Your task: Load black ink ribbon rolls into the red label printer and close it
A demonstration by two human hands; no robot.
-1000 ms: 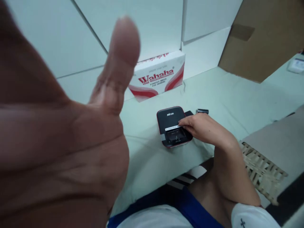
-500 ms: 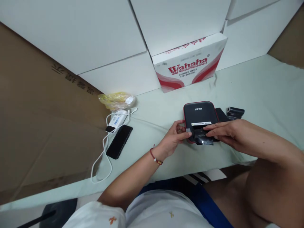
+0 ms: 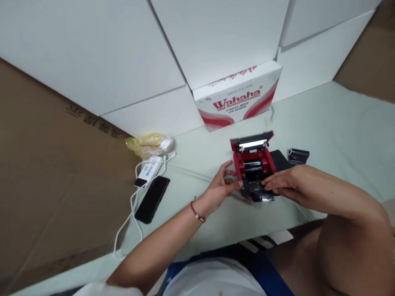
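A small black and red label printer [image 3: 270, 163] lies on the cloth-covered table with its lid [image 3: 251, 139] swung up. Inside its red cavity sits a glossy black roll [image 3: 253, 166]. From the roll a strip of black film [image 3: 261, 196] runs out over the front edge. My left hand [image 3: 222, 183] grips the printer's left side, thumb near the front corner. The fingers of my right hand [image 3: 288, 181] are on the black film at the front right; its thumb is hidden beneath. Just right of the printer rests a flat black piece [image 3: 279, 159].
A loose black roll [image 3: 298, 155] lies to the right. At the left are a phone [image 3: 152, 199], a white power bank [image 3: 149, 170] with a white cable [image 3: 134, 193], and a yellowish plastic bag [image 3: 148, 144]. Behind, a Wahaha carton [image 3: 240, 100] leans against white boxes [image 3: 151, 109].
The printer's lid has gone from closed to raised, exposing the roll inside. Both hands keep their places at the printer. The whole view has shifted slightly.
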